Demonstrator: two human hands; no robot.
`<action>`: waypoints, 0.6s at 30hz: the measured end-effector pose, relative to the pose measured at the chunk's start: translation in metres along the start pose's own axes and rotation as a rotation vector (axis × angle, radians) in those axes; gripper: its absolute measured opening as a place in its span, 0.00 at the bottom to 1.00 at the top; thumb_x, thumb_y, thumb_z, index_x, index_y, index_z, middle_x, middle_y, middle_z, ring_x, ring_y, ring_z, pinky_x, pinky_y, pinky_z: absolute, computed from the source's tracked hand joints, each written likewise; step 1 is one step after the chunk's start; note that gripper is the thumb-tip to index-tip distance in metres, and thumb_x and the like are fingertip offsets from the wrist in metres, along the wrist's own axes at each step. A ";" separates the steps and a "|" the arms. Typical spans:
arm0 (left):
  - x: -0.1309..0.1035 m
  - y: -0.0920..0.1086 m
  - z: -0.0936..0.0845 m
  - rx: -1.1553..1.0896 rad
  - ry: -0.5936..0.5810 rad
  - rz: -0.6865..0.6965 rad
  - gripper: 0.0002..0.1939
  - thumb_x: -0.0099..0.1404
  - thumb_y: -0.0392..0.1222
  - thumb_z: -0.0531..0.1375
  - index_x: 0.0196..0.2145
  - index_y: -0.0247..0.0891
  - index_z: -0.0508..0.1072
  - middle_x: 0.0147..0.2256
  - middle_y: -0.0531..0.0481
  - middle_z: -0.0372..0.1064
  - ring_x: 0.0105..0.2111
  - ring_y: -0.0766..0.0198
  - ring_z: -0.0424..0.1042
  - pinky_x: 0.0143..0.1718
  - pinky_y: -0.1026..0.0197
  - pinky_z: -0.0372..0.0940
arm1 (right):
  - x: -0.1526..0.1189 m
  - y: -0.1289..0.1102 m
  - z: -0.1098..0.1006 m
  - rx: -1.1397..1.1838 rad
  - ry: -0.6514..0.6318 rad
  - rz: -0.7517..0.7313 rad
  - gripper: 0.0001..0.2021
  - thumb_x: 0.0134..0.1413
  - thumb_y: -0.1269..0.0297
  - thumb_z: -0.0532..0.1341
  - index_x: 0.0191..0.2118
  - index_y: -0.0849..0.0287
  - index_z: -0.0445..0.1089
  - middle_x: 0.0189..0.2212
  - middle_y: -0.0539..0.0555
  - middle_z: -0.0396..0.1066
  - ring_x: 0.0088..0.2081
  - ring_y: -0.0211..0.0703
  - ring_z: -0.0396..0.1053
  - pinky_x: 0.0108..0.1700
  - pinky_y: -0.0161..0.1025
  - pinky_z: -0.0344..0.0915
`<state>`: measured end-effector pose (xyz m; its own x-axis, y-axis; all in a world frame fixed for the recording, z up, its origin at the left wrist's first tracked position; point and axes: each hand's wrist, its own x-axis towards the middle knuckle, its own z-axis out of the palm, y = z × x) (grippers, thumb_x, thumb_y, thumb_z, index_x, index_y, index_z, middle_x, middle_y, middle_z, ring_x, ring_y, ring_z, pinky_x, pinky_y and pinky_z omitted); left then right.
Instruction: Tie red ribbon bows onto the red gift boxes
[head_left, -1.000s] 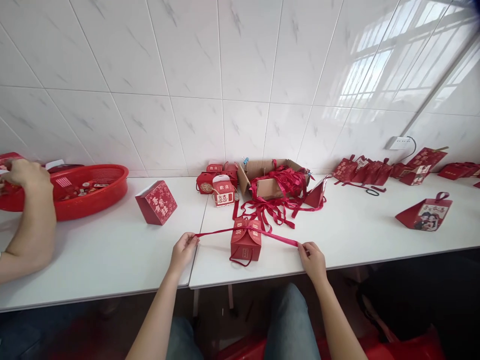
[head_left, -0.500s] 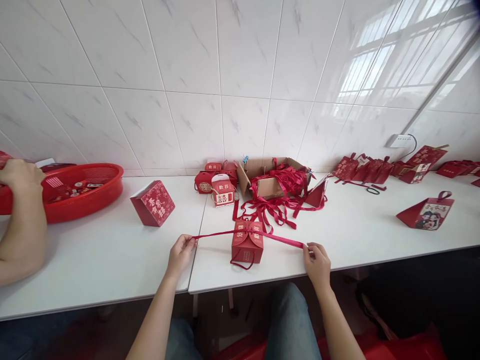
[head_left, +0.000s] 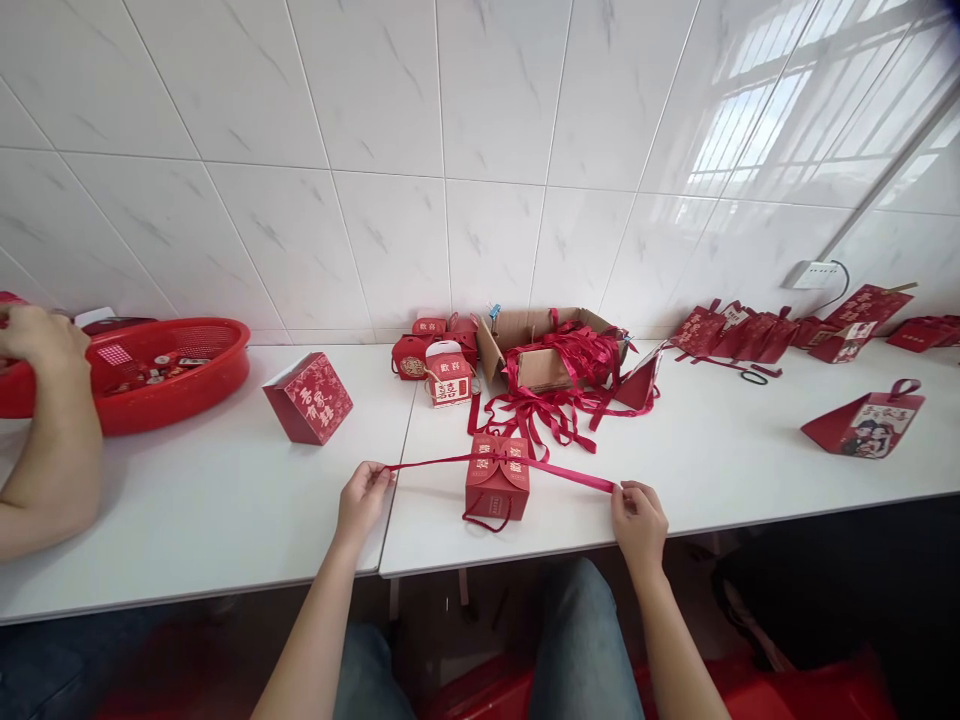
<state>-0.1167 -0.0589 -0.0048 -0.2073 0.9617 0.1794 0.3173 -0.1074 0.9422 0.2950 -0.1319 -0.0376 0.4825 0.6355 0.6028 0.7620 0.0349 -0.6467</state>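
Note:
A red gift box [head_left: 497,495] with gold lettering and a dark red cord handle stands near the front edge of the white table. Across its top runs a red ribbon [head_left: 574,474], passing through the lid flaps at the middle. My left hand [head_left: 364,497] pinches the ribbon's left end, to the left of the box. On the other side, my right hand [head_left: 639,520] is closed on the right end. The ribbon is stretched nearly straight between both hands, and neither hand touches the box.
Behind the box, a cardboard box [head_left: 491,365] overflows with red ribbons. Small red boxes [head_left: 448,375] stand beside it. Leftward are a wedge-shaped box [head_left: 309,400], a red basket [head_left: 172,410] and a co-worker's arm [head_left: 56,430]. Rightward are scissors [head_left: 754,377] and a triangular box [head_left: 870,428].
The view has shifted slightly. Both hands still hold the ribbon ends, with the right hand a touch farther right; the gift box stays in place.

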 end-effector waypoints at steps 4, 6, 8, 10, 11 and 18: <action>0.000 0.002 0.000 0.026 0.034 -0.004 0.13 0.57 0.52 0.57 0.28 0.40 0.65 0.27 0.52 0.67 0.32 0.58 0.70 0.38 0.58 0.64 | 0.001 -0.003 -0.001 0.021 0.017 0.056 0.17 0.59 0.54 0.52 0.24 0.58 0.63 0.34 0.60 0.69 0.30 0.42 0.67 0.34 0.41 0.67; 0.000 0.004 0.000 0.040 0.056 -0.012 0.13 0.57 0.52 0.56 0.28 0.40 0.65 0.27 0.51 0.67 0.32 0.57 0.71 0.38 0.57 0.64 | 0.001 -0.003 -0.001 0.040 0.018 0.085 0.16 0.59 0.55 0.51 0.24 0.58 0.62 0.35 0.60 0.69 0.31 0.43 0.66 0.33 0.41 0.67; -0.001 0.006 0.000 0.054 0.080 -0.020 0.13 0.57 0.53 0.56 0.29 0.40 0.65 0.27 0.50 0.68 0.32 0.57 0.71 0.38 0.56 0.65 | 0.001 -0.003 -0.001 0.048 0.019 0.097 0.15 0.59 0.56 0.51 0.25 0.58 0.61 0.35 0.61 0.68 0.32 0.43 0.66 0.32 0.41 0.66; -0.002 0.008 0.000 0.064 0.104 -0.024 0.13 0.56 0.53 0.56 0.29 0.40 0.65 0.27 0.50 0.69 0.31 0.56 0.72 0.38 0.55 0.65 | 0.002 -0.003 -0.001 0.048 0.017 0.098 0.14 0.60 0.57 0.50 0.27 0.57 0.61 0.35 0.61 0.67 0.32 0.44 0.66 0.32 0.41 0.66; -0.002 0.008 0.000 0.065 0.116 -0.025 0.13 0.56 0.53 0.56 0.29 0.40 0.65 0.27 0.49 0.70 0.31 0.56 0.72 0.38 0.54 0.65 | 0.002 -0.003 -0.001 0.048 0.016 0.098 0.13 0.60 0.58 0.49 0.27 0.57 0.61 0.35 0.61 0.67 0.33 0.44 0.65 0.32 0.41 0.65; -0.005 0.011 0.002 0.041 0.198 -0.035 0.13 0.55 0.52 0.56 0.30 0.39 0.65 0.26 0.49 0.71 0.31 0.56 0.73 0.39 0.53 0.67 | 0.005 -0.004 -0.003 0.047 0.033 0.107 0.13 0.60 0.58 0.48 0.27 0.57 0.58 0.35 0.62 0.66 0.34 0.45 0.64 0.31 0.41 0.63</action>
<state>-0.1103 -0.0640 0.0044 -0.3956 0.8958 0.2026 0.3430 -0.0605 0.9374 0.2949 -0.1312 -0.0307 0.5741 0.6121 0.5438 0.6849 0.0049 -0.7286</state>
